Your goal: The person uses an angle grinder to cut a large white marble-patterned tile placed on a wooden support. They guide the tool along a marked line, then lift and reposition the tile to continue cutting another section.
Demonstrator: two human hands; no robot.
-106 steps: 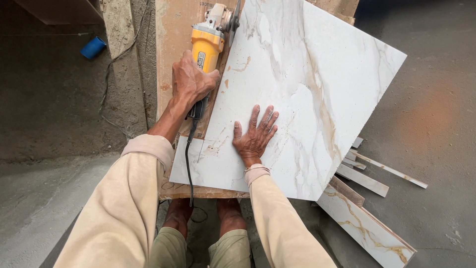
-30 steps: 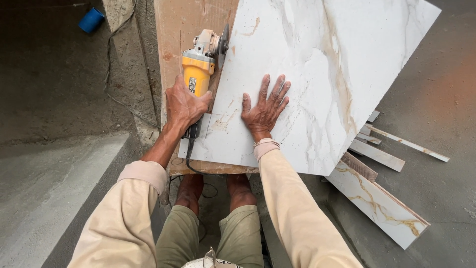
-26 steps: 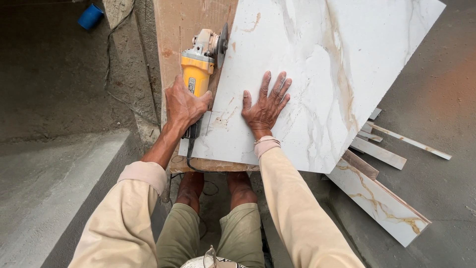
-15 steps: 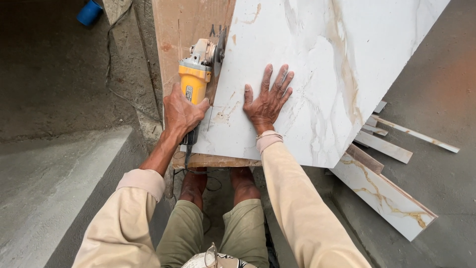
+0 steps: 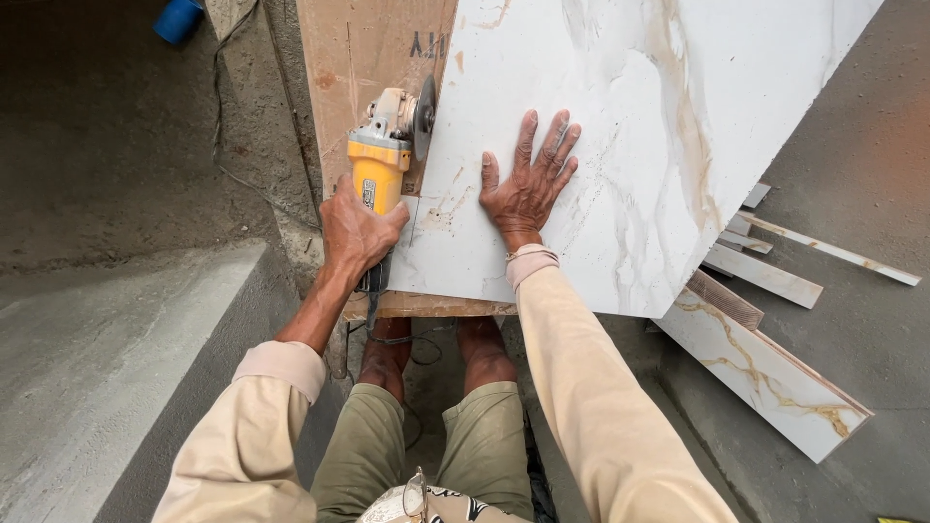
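**Along the tile's left edge: keeping the cut straight**

Beside the left edge of the large white marble-look tile (image 5: 620, 145), the left hand (image 5: 356, 232) is closed around the body of the yellow angle grinder (image 5: 380, 165), its fingers wrapped fully round the grip. The disc (image 5: 424, 116) sits right at the tile's edge, over the brown board (image 5: 358, 58) that carries the tile. The right hand (image 5: 528, 179) holds nothing; it lies flat on the tile face with fingers spread wide, just beside the cut line.

To do this well, I judge the flat hand should press down firmly so the tile cannot chatter or creep on the board, while staying clear of the disc. The grinder wants a steady, level wrist and a slow feed along the edge, letting the disc work rather than forcing it. The cord (image 5: 373, 300) trails down by the bare feet (image 5: 387, 353), so it should be kept behind the tool. Offcut strips (image 5: 765, 276) lie on the floor to the right, apart from the work.
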